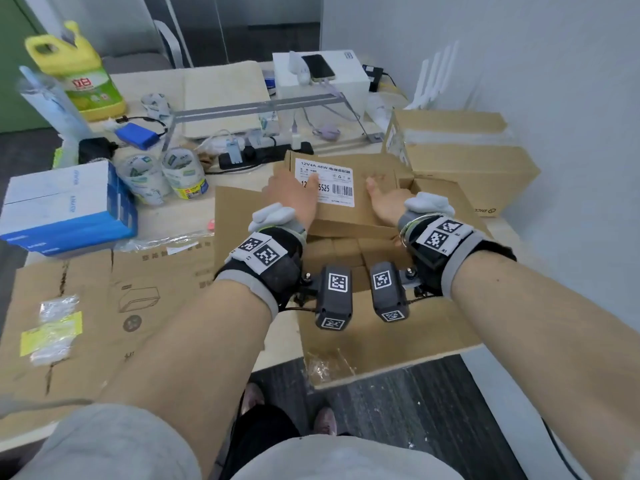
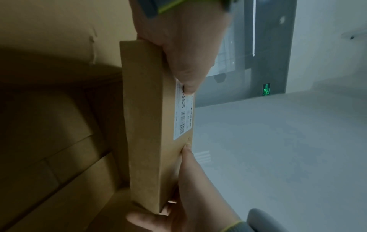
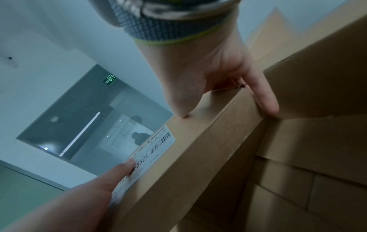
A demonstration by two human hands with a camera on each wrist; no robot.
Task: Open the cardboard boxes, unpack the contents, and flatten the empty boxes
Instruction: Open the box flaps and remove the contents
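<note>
A small labelled box [image 1: 332, 192] is gripped at its ends by the left hand [image 1: 294, 195] and right hand [image 1: 388, 199] above the opened carton [image 1: 381, 327] at the table's near edge, where more small boxes remain; a flattened carton [image 1: 104, 306] lies at the left.

I count two hands, my left hand [image 1: 294, 195] and right hand [image 1: 386, 199], on one small labelled box [image 1: 346, 202]. Far right sit two closed cartons [image 1: 474, 168]. Left: two blue-white boxes [image 1: 65, 206], one yellow jug [image 1: 83, 71].
</note>
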